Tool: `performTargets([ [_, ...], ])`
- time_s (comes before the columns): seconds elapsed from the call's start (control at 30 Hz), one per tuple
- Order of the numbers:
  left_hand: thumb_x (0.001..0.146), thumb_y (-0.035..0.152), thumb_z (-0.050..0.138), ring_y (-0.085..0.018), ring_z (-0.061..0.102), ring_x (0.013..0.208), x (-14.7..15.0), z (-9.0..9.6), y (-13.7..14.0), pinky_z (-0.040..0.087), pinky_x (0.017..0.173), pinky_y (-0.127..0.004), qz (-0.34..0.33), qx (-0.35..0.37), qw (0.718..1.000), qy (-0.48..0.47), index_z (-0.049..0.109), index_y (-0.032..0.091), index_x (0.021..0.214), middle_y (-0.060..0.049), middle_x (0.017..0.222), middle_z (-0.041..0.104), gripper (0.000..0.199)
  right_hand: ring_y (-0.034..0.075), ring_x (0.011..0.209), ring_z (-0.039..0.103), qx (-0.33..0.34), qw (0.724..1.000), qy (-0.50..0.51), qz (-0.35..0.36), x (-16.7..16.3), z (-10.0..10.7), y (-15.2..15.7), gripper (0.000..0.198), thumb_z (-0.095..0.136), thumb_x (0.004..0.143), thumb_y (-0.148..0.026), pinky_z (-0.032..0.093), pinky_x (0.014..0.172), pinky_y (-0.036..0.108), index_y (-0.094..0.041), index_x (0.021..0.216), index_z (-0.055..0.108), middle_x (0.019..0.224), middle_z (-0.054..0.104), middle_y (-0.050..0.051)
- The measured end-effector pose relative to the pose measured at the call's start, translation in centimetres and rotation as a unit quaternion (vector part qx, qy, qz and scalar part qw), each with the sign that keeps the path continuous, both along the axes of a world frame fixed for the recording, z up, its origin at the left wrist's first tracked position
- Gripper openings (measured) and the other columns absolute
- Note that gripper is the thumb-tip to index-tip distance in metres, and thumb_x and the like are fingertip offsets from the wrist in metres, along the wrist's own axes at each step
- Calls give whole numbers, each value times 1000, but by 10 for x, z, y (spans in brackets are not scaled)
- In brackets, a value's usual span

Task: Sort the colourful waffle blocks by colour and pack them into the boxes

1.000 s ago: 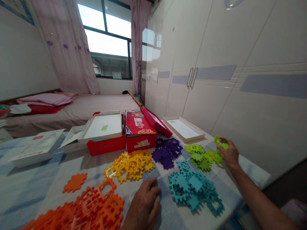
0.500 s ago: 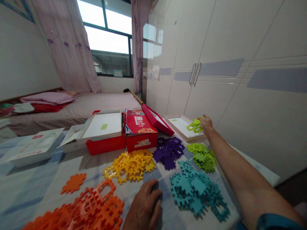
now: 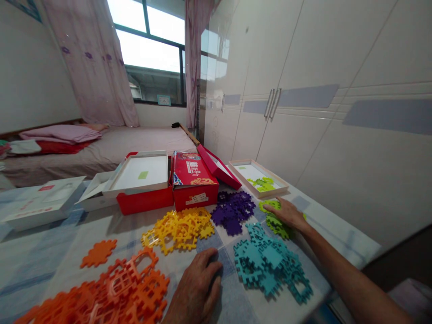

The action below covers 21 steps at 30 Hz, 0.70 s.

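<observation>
My right hand (image 3: 286, 214) is on the pile of lime green interlocking plastic pieces (image 3: 277, 226), fingers stretched out over it and partly hiding it. Further back, several loose lime green pieces (image 3: 262, 183) lie inside a shallow white tray-like box lid (image 3: 283, 190). My left hand (image 3: 199, 283) rests on the tablecloth, fingers loosely bent and apart, holding nothing. To its right is a heap of teal pieces (image 3: 270, 261); to its left, a heap of orange pieces (image 3: 118, 288). Yellow pieces (image 3: 182, 229) and purple pieces (image 3: 233, 211) sit beyond it.
A red box (image 3: 195, 195) stands at the back centre, with a red lid (image 3: 221, 168) leaning beside it. To the left are a white lid (image 3: 141, 173) over a red box and a white box (image 3: 47, 202). A single orange piece (image 3: 99, 253) lies apart. White wardrobe doors (image 3: 303, 148) border the right.
My right hand has let go of lime green pieces, which now lie in the white lid. It has come back down to the lime green pile. My left hand stays on the cloth.
</observation>
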State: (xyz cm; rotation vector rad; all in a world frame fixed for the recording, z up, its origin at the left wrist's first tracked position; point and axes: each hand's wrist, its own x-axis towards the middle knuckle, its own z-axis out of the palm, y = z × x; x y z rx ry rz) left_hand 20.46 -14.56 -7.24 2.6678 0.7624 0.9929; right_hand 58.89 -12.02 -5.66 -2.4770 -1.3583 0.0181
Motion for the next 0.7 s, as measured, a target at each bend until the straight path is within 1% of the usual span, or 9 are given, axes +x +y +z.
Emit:
performTargets([
  [0.07, 83, 18, 50, -22, 63, 106, 0, 0, 1, 55, 87, -32, -4, 6, 1000, 5, 66, 17, 100, -14, 115, 65, 23, 41, 124, 45, -27, 1000, -15, -2, -5, 3, 4, 87, 45, 73, -74, 36, 95, 60, -13, 136, 46, 137, 48, 21],
  [0.17, 84, 18, 49, -23, 62, 107, 0, -1, 1, 55, 88, -33, -4, 8, 1000, 11, 66, 17, 101, -14, 116, 65, 24, 41, 121, 46, -66, 997, -31, -6, -8, 8, 8, 85, 49, 72, -72, 38, 91, 61, -17, 136, 46, 132, 50, 22],
  [0.23, 84, 18, 49, -23, 62, 108, 0, -1, 0, 55, 88, -33, -2, 2, 1000, 18, 66, 17, 101, -14, 116, 64, 24, 41, 119, 47, -73, 997, -34, -11, -7, 10, 9, 82, 52, 71, -70, 40, 88, 59, -19, 135, 47, 127, 50, 22],
  [0.33, 83, 18, 49, -23, 62, 109, -1, -1, -1, 54, 89, -33, -1, -10, 1000, 27, 66, 17, 102, -14, 117, 64, 25, 40, 117, 47, -44, 998, -29, -16, -4, 9, 9, 79, 59, 66, -68, 42, 86, 55, -20, 129, 51, 122, 48, 20],
  [0.47, 83, 17, 49, -23, 61, 109, -1, 0, -2, 55, 89, -33, -4, -11, 1000, 25, 65, 17, 103, -14, 117, 63, 26, 32, 111, 52, 40, 999, -18, 16, -1, 4, 10, 73, 69, 60, -57, 45, 88, 42, -14, 117, 53, 117, 45, 17],
  [0.57, 82, 17, 49, -23, 61, 108, -1, -1, -1, 55, 88, -33, -6, -11, 1000, 20, 65, 17, 103, -14, 117, 63, 26, 29, 105, 54, 85, 996, -17, 30, -2, 2, 11, 64, 69, 60, -50, 46, 86, 38, -14, 111, 52, 111, 48, 14],
  [0.63, 82, 17, 49, -23, 61, 108, 0, -1, -1, 55, 89, -34, -3, -17, 1000, 16, 65, 17, 103, -14, 117, 63, 26, 28, 103, 55, 97, 994, -7, 49, -2, 2, 10, 62, 67, 63, -49, 46, 84, 37, -17, 112, 51, 108, 52, 11],
  [0.7, 82, 17, 49, -23, 61, 109, 0, 0, -1, 54, 89, -34, -1, -23, 1000, 14, 65, 18, 103, -14, 118, 63, 26, 27, 104, 55, 106, 991, 8, 79, -1, 3, 8, 61, 65, 65, -47, 45, 85, 37, -19, 117, 49, 108, 55, 10],
])
